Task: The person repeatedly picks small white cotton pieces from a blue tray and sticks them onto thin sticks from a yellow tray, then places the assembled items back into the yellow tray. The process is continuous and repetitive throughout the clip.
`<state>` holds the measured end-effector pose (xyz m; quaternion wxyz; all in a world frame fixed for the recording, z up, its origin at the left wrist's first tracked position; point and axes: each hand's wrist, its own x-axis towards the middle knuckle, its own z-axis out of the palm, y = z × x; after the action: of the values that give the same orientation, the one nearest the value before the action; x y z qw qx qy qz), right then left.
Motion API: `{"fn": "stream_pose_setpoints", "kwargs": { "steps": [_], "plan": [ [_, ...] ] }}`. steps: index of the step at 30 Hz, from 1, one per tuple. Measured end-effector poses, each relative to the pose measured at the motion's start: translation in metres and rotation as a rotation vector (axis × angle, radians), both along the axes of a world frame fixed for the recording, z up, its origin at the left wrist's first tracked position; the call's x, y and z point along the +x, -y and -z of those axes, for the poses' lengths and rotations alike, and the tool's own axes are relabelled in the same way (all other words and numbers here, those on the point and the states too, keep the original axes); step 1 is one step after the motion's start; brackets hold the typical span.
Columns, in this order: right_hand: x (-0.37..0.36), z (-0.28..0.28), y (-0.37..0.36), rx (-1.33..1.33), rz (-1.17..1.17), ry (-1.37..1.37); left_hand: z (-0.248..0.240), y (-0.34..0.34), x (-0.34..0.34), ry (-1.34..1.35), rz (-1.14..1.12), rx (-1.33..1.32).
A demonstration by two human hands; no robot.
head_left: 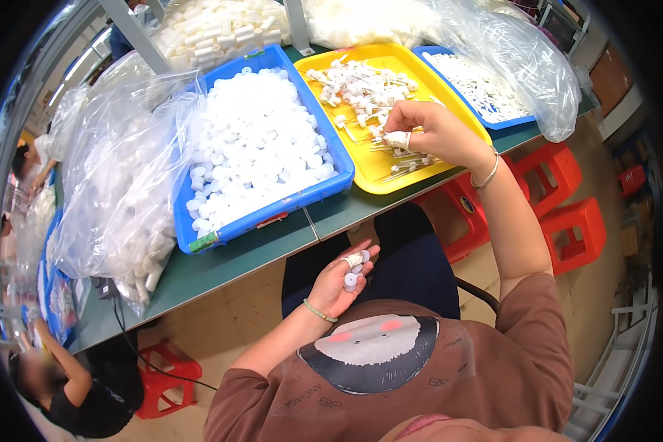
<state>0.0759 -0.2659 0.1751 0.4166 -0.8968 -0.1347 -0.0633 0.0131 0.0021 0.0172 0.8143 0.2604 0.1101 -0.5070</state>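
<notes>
My left hand (337, 286) is palm up in front of the table edge, fingers curled around several small round white plastic caps (351, 279). White tape wraps one of its fingers. My right hand (440, 134) is over the yellow tray (381, 186), with thumb and fingers pinched together and white tape on a digit. What sits in that pinch is too small or hidden to make out. Inside the yellow tray lie many thin metal pins with white heads (368, 85). Left of it, a blue tray (272, 212) is heaped with white round caps (258, 140).
Another blue tray (510, 124) with small white pieces stands right of the yellow one. Clear plastic bags (125, 169) of white parts flank the trays on the green table (265, 256). Red stools (576, 234) stand beyond the table. Another person (88, 387) sits at lower left.
</notes>
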Motion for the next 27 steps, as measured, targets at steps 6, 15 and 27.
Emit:
{"fn": "stream_pose_setpoints", "kwargs": {
  "steps": [6,15,27],
  "plan": [
    [0.022,0.003,0.004,0.430,-0.025,-0.091,-0.001,0.004,-0.002,-0.014,-0.011,-0.021],
    [-0.049,-0.004,-0.042,0.352,0.041,-0.012,0.008,-0.005,0.001,0.058,-0.077,-0.101],
    [-0.131,0.109,-0.099,0.290,0.188,-0.162,0.005,-0.001,-0.003,-0.024,-0.152,-0.139]
  ]
}}
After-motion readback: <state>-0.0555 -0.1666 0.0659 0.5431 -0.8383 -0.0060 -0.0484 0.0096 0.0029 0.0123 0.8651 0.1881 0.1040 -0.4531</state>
